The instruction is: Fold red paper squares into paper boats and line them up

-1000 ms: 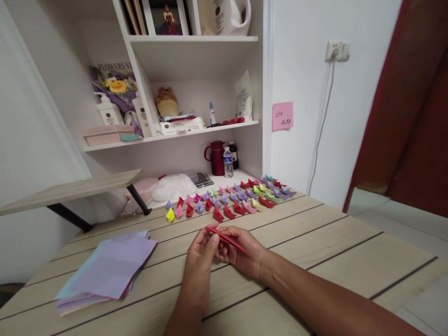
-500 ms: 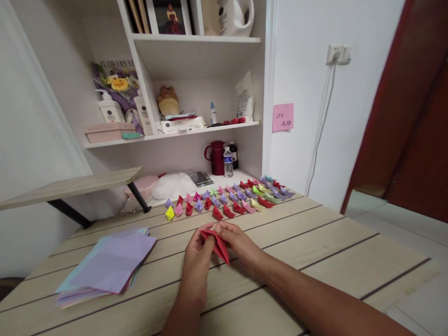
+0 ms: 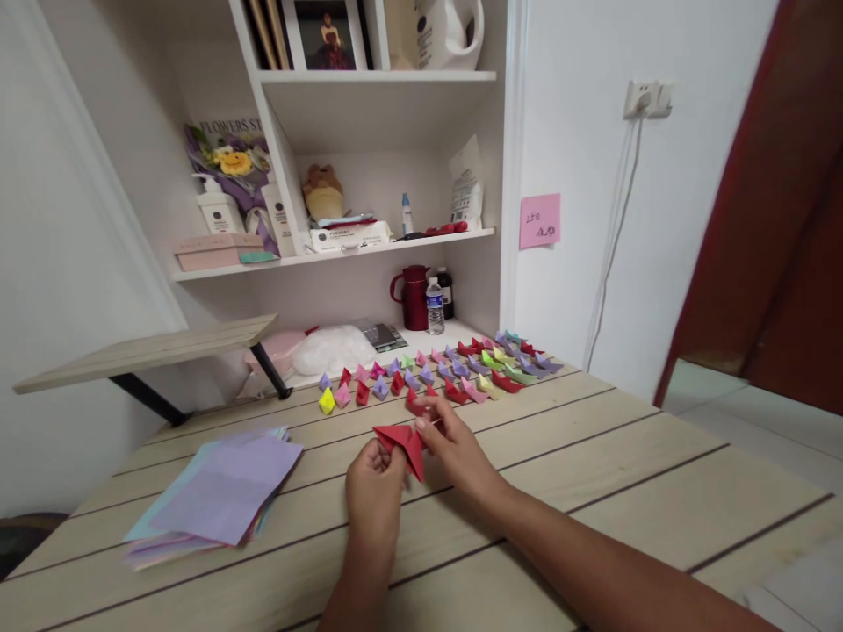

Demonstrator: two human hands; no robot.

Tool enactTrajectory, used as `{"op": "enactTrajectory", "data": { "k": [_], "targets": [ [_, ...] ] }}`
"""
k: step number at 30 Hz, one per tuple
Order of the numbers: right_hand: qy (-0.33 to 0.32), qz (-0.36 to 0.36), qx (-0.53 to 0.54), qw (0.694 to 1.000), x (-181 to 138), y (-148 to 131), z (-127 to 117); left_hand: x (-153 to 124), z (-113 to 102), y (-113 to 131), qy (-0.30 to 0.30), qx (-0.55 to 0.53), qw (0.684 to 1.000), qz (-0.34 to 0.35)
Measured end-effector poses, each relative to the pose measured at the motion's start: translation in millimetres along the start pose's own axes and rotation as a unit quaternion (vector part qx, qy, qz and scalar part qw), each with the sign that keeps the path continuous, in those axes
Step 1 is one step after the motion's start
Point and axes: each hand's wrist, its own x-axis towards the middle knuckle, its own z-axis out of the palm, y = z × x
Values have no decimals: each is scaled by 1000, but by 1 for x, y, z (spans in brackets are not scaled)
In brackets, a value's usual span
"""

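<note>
A folded red paper (image 3: pixel 403 441) is held up between both hands just above the wooden table (image 3: pixel 593 474). My left hand (image 3: pixel 374 491) pinches its lower left side with closed fingers. My right hand (image 3: pixel 457 449) grips its right edge, fingers curled. Right behind the hands lie rows of several small folded paper boats (image 3: pixel 448 373) in red, purple, pink, green and yellow. A stack of coloured paper sheets (image 3: pixel 217 491), purple on top, rests to the left of my left hand.
A white shelf unit (image 3: pixel 369 237) stands behind the table with bottles, a red jug (image 3: pixel 414 297) and a water bottle (image 3: pixel 434 306). A small raised wooden shelf (image 3: pixel 151 349) juts out at left. A pink note (image 3: pixel 539 219) hangs on the wall. The table's edge runs at the right.
The red paper went from a flat strip to an opened pointed shape. Both hands lifted slightly and moved toward the boats. The camera shifted a little.
</note>
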Motion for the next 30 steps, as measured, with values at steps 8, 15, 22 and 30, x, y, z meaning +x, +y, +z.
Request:
{"op": "enactTrajectory", "data": {
  "k": [8,15,22,30],
  "targets": [
    [-10,-109,-119,987,-16,-19,1,9,-10,-7,119,46,990,55],
    [-106,-46,-87,989,-17,-10,15,4,-10,2,116,89,986,86],
    [-106,-31,-38,993,-15,-6,14,-1,-9,1,88,152,978,115],
    [-62,-46,-73,994,-15,-8,16,-6,-9,-2,85,244,949,181]
  ]
}}
